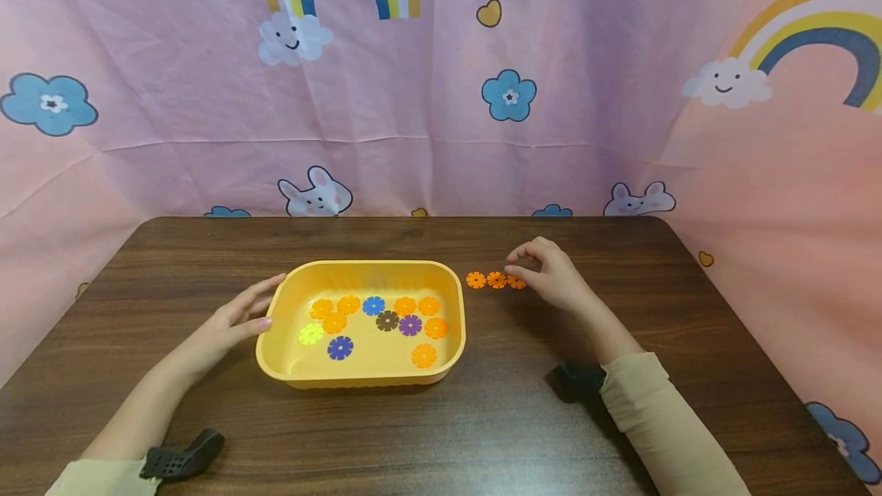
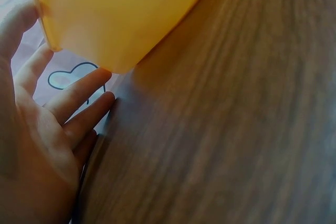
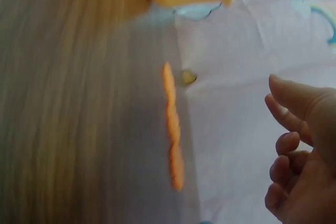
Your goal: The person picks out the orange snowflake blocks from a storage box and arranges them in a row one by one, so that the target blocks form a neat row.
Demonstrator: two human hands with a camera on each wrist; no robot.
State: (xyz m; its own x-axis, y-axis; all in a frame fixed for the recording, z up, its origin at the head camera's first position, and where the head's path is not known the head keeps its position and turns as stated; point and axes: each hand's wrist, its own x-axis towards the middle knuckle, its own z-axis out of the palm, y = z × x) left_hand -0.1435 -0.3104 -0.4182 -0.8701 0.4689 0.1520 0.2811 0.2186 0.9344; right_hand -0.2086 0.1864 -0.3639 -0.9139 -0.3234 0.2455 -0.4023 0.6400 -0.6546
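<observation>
My left hand [image 1: 227, 324] touches the left end of a yellow plastic tub [image 1: 358, 383] with fairly straight, spread fingers. In the left wrist view, fingertips of the left hand [image 2: 58, 114] lie against the tub's rim and side [image 2: 121, 19]. To the right of the tub, three orange notched flower discs [image 1: 496, 280] lie in a row on the table. My right hand [image 1: 554, 278] hovers by the rightmost orange disc [image 1: 515, 282], partly covering it. The right wrist view shows the right hand [image 3: 304, 145] with loosely bent fingers, apart from the discs [image 3: 172, 124], and nothing visible in it.
Inside the tub lie several loose discs: orange ones [image 1: 423, 355], a yellow-green one [image 1: 311, 334], blue [image 1: 374, 305], dark blue [image 1: 341, 347], purple [image 1: 409, 325] and brown [image 1: 387, 320]. A patterned pink curtain [image 1: 441, 98] hangs behind the dark wooden table [image 1: 441, 450].
</observation>
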